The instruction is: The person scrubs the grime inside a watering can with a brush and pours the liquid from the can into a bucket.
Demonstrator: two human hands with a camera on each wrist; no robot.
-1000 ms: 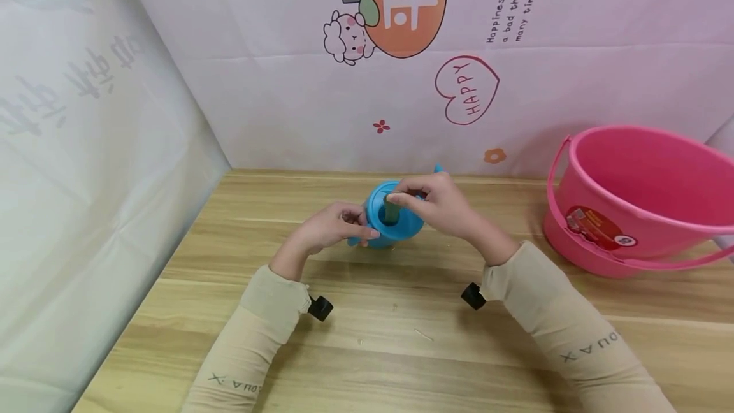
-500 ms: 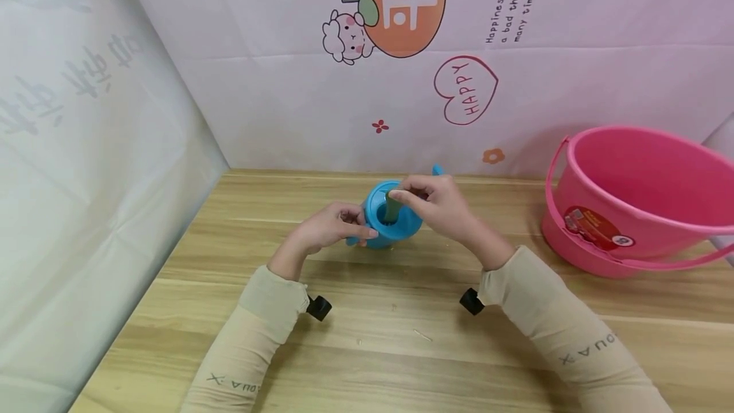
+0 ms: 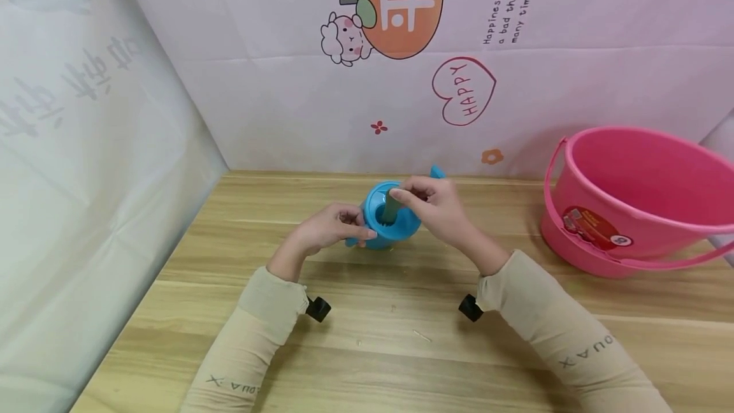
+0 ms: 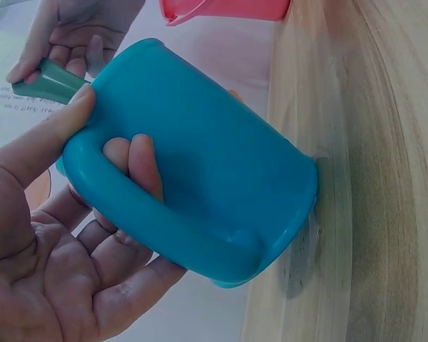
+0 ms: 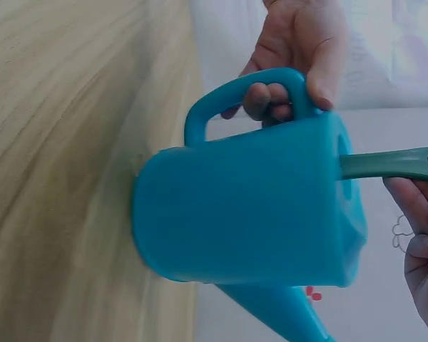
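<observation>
On the counter (image 3: 258,209), the seemingly light, stiff can (image 5: 235,206) is being gripped, sensibly, at its handle (image 4: 146,217) by the left hand (image 3: 332,225); the tool (image 5: 385,165) inside is being pinched by the right hand (image 3: 437,206).

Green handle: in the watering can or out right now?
Partly in: the green handle runs from the right hand down through the top of the watering can; how deep is unclear.
</observation>
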